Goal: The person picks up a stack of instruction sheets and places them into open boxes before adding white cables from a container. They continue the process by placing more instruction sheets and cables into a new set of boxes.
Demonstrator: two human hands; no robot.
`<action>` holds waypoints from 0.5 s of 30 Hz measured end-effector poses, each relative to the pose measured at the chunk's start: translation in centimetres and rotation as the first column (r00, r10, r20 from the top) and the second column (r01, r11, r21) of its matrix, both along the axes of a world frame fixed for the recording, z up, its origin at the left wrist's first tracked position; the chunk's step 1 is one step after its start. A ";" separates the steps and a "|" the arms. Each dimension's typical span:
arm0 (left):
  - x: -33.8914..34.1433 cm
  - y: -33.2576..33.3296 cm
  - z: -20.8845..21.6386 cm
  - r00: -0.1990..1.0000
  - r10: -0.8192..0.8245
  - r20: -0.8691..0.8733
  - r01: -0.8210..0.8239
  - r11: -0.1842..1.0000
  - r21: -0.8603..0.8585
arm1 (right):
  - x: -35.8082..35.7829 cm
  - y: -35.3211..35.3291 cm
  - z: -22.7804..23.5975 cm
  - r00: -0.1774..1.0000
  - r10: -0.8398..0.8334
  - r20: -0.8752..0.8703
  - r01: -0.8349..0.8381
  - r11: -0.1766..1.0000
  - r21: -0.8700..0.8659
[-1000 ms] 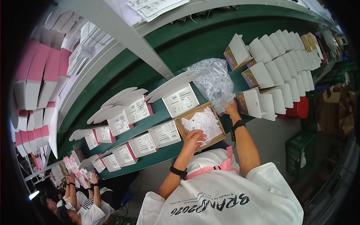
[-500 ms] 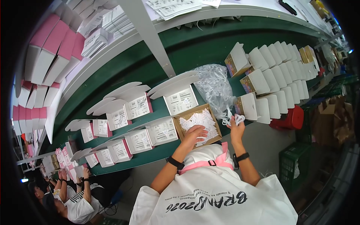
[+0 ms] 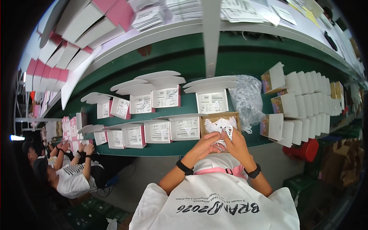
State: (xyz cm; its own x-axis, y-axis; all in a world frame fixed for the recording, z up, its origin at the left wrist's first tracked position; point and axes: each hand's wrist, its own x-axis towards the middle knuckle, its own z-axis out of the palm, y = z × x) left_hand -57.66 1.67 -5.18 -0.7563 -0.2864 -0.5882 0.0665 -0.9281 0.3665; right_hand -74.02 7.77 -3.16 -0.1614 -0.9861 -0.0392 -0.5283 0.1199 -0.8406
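Observation:
My right hand [image 3: 237,145] grips a coiled white cable [image 3: 229,131], its loops standing up above the fingers. Close against it, my left hand [image 3: 205,146] has its fingers bent together near the cable; what they hold, if anything, is hidden. Both hands are over the near side of a brown cardboard box [image 3: 236,117] holding a heap of small white paper pieces [image 3: 215,125]. Just right of and behind this box lies a clear plastic bag [image 3: 246,97] of white cables. One open white box [image 3: 185,128] with a printed sheet inside adjoins it on the left.
Two rows of open white boxes with pink sides [image 3: 141,102] run leftward along the green table [image 3: 168,150]. Rows of open-flapped boxes [image 3: 294,97] stand at right, above a red stool [image 3: 303,151]. A shelf post [image 3: 210,42] rises behind. Co-workers [image 3: 73,172] work at left.
My right hand has come left from the bag with a coiled cable, over the brown box. My left hand has drawn out of the paper pieces and met it. The view has turned.

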 end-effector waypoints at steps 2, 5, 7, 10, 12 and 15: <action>2.4 -0.1 -0.8 0.994 0.053 -0.095 -0.059 0.996 -0.061 | 0.7 -1.6 0.4 0.993 0.013 0.114 -0.015 1.000 0.018; 5.8 -0.2 0.6 0.989 0.145 -0.019 -0.146 0.978 -0.151 | 1.0 -3.8 0.8 0.947 0.004 0.323 -0.029 0.997 0.071; 7.8 -0.2 2.1 0.980 0.197 0.018 -0.190 0.962 -0.194 | -0.3 -5.5 0.3 0.903 -0.135 0.408 0.042 0.973 0.228; 10.5 -0.2 5.3 0.862 0.498 0.094 -0.458 0.845 -0.276 | -1.1 -8.9 0.4 0.930 -0.117 0.349 0.051 0.980 0.194; 12.6 -0.3 6.3 0.844 0.525 0.106 -0.476 0.826 -0.303 | -1.3 -11.0 -0.2 0.969 -0.038 0.245 0.019 0.997 0.080; 15.2 -1.0 6.7 0.824 0.555 0.115 -0.488 0.798 -0.353 | -2.1 -14.1 -3.9 0.985 0.133 -0.106 -0.138 0.990 -0.041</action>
